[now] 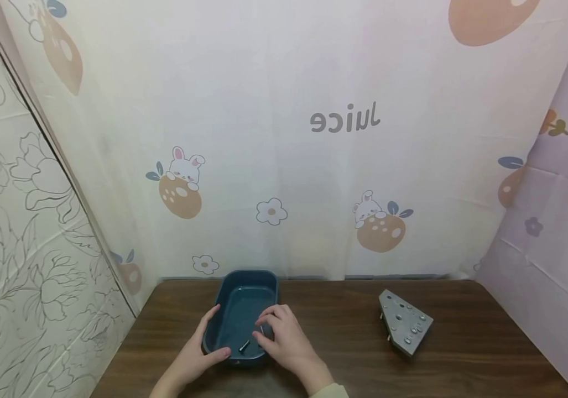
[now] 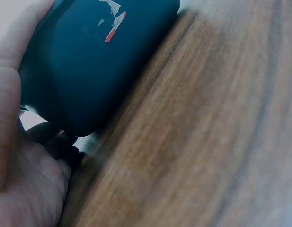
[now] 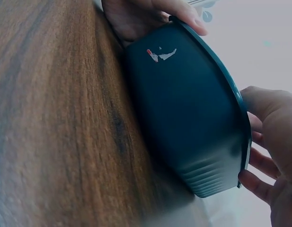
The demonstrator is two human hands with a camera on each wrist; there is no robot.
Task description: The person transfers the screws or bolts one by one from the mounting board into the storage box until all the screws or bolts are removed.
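Observation:
A deep dark teal tray (image 1: 246, 275) with rounded corners stands on the table. My left hand (image 1: 196, 345) grips its near left corner, thumb on the near rim and fingers along the left side. Inside, near the front, lies a dark, shiny bolt (image 1: 244, 346). Over the tray's right rim, my right hand (image 1: 288, 340) bends its fingers inward. Between its thumb and fingers shows a thin shiny piece (image 1: 262, 329), apparently a bolt, mostly hidden. In the right wrist view the tray wall (image 3: 183, 104) hides these fingertips.
A grey metal plate (image 1: 405, 323) of angular shape lies on the right of the brown wooden table (image 1: 333, 337). Holes and several bolts or nuts show on it. A printed curtain (image 1: 284, 166) hangs behind the table's far edge.

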